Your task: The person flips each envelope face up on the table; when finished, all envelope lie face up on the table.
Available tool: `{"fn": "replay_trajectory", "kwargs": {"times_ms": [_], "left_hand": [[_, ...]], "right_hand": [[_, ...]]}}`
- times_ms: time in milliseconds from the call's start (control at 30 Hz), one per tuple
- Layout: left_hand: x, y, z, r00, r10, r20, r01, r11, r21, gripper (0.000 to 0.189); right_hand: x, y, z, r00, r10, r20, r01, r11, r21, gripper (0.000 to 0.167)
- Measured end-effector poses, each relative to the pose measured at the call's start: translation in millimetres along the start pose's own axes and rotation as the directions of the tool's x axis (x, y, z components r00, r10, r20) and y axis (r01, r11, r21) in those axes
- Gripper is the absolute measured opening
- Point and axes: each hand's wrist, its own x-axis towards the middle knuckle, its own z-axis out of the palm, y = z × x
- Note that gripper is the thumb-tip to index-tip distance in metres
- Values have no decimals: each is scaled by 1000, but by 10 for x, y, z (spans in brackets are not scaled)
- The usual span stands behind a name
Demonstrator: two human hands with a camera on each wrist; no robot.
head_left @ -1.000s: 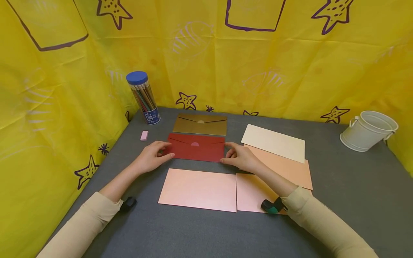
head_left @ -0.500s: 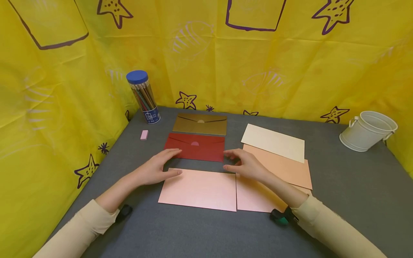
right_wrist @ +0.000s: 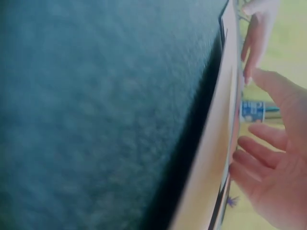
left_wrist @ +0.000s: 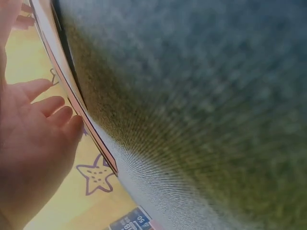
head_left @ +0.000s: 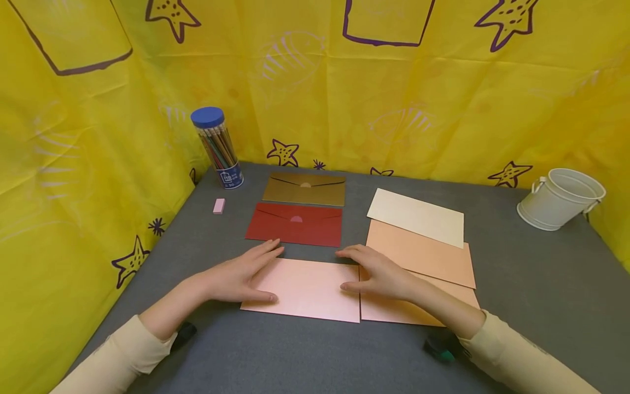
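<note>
A pale pink envelope (head_left: pixel 310 290) lies flat at the front middle of the table. My left hand (head_left: pixel 238 276) spreads over its left end, thumb apart from the fingers. Over the right end hovers my right hand (head_left: pixel 381 273), fingers extended and thumb out, partly covering a second pink envelope (head_left: pixel 389 309). Just beyond the fingertips lies a red envelope (head_left: pixel 295 232) with its flap side up. Behind that is a gold envelope (head_left: pixel 302 192). Both wrist views show relaxed fingers with nothing gripped, the left hand (left_wrist: pixel 38 139) and the right hand (right_wrist: pixel 273 167) beside the envelope edges.
To the right, a peach envelope (head_left: pixel 423 251) lies partly under a cream one (head_left: pixel 418 216). A white bucket (head_left: pixel 561 200) stands at the far right. At the back left are a tub of pencils (head_left: pixel 219 148) and a pink eraser (head_left: pixel 219 206). Yellow cloth (head_left: pixel 320 82) hangs behind.
Both hands have left the ends of the red envelope and drawn back toward the body, over the pink envelope. The red envelope stays behind the front row.
</note>
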Motion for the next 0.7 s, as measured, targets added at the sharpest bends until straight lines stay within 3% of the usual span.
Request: {"fn": "replay_trajectory", "kwargs": {"times_ms": [200, 400, 700], "left_hand": [[-49, 31, 30, 999, 27, 16, -28, 997, 65, 105], [-104, 25, 55, 998, 51, 35, -54, 993, 101, 106], [-155, 2, 70, 996, 66, 53, -70, 993, 90, 105]], "right_hand": [[-107, -57, 34, 996, -46, 76, 51, 997, -61, 68], [-197, -99, 47, 988, -44, 149, 64, 990, -128, 81], [-288, -114, 54, 973, -39, 227, 80, 981, -175, 97]]}}
